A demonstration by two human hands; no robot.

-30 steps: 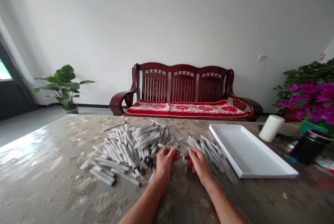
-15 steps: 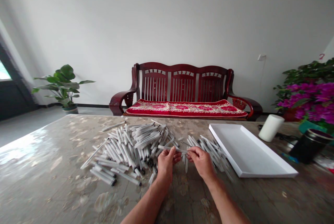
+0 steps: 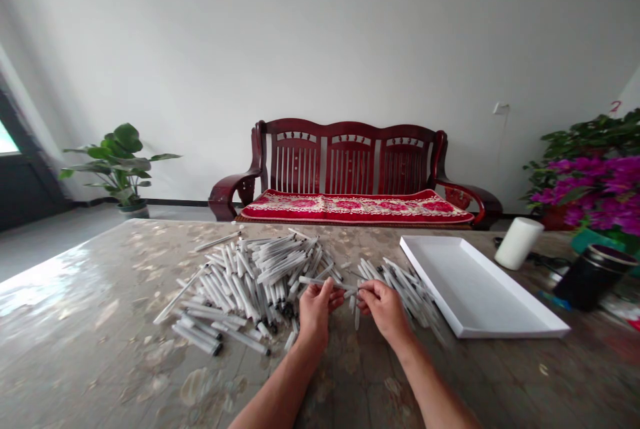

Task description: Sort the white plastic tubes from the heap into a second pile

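Note:
My left hand (image 3: 316,305) is closed around a slim whitish pen (image 3: 311,280), which lies level with one end sticking out to the left. At the pen's right end, the fingers of my right hand (image 3: 383,302) are pinched together; whether they grip the pen tip or a small part is too fine to tell. A big heap of similar whitish pens (image 3: 240,282), many with black ends, spreads on the table to the left of my left hand. Beside and behind my right hand lies a smaller pile of pens (image 3: 415,292).
A shallow white box tray (image 3: 517,334) stands to the right on the patterned table (image 3: 125,375). Past it are a white roll (image 3: 519,243), a black cup (image 3: 595,279) and purple flowers (image 3: 600,189). A wooden bench (image 3: 350,155) is behind the table.
My left hand has shifted slightly left with the pen, widening the gap between my hands a little. The right hand stays almost where it was.

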